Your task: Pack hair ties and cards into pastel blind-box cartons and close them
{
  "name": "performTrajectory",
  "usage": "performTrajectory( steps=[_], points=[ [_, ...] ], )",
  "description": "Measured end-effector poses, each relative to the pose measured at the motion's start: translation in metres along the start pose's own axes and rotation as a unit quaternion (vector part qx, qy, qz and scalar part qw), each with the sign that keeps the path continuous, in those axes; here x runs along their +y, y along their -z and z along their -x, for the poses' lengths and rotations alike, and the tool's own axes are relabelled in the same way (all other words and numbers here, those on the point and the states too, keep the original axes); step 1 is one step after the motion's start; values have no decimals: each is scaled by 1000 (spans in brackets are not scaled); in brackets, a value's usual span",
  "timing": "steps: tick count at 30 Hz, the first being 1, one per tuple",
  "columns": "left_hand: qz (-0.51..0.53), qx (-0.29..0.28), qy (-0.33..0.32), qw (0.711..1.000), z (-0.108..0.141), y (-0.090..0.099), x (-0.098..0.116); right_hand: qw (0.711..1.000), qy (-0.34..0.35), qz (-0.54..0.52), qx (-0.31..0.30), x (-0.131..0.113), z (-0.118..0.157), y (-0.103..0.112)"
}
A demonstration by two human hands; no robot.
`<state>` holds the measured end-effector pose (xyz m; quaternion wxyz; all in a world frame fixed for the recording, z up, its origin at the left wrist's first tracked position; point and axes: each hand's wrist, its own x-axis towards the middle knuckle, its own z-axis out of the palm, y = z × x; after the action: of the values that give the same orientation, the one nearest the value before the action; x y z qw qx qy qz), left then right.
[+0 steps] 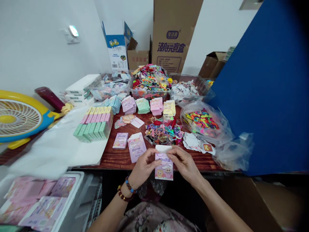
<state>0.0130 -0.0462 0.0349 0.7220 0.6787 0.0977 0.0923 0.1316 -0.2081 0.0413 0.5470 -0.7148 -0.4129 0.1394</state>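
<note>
My left hand [145, 168] and my right hand [184, 164] both pinch the edges of a lilac printed blind-box packet [164, 167] just above the front edge of the wooden table [120, 161]. A white card [163, 148] sticks out of the packet's top. Next to my left hand lies a small stack of similar lilac packets [137, 147], with a single packet [120, 140] beyond it. A heap of colourful hair ties and small charms [164, 132] sits just ahead of my hands. White die-cut cards [196, 143] lie to the right.
Rows of pastel boxes [94, 124] stand on white sheeting at left. Clear tubs of hair ties and cards [150, 83] line the table's back, beside a plastic bag of colourful pieces [202, 122]. A blue board [263, 87] blocks the right; a packet-filled bin [41, 201] sits lower left.
</note>
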Motion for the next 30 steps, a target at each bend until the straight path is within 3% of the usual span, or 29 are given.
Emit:
performTrajectory(
  steps=[7, 15, 22, 30],
  points=[
    [-1, 40, -23, 999, 7, -6, 5, 998, -34, -39, -34, -15, -16, 10],
    [6, 23, -5, 1000, 10, -4, 6, 970, -125, -104, -183, -29, -35, 30],
    [-4, 6, 3, 1000, 10, -5, 9, 968, -174, -98, -155, -24, -30, 28],
    [-8, 6, 6, 1000, 11, -2, 6, 981, -135, -15, -141, -26, -28, 20]
  ],
)
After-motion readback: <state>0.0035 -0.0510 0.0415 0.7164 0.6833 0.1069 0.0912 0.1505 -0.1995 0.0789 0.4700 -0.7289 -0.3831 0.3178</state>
